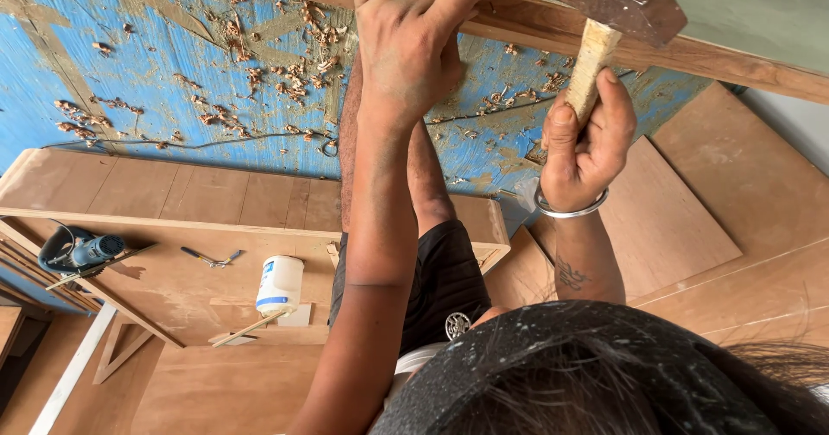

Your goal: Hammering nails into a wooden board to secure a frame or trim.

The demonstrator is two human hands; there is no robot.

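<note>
The right hand [585,146] grips a wooden-handled hammer [609,21]; the left hand [414,34] presses clenched fingers on a wooden beam [743,64]. A white glue tub [280,284] stands below.

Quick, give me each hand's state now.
Left hand: fingers curled, pressed on the wooden board; whether it holds anything cannot be told.
Right hand: closed on the hammer.
</note>
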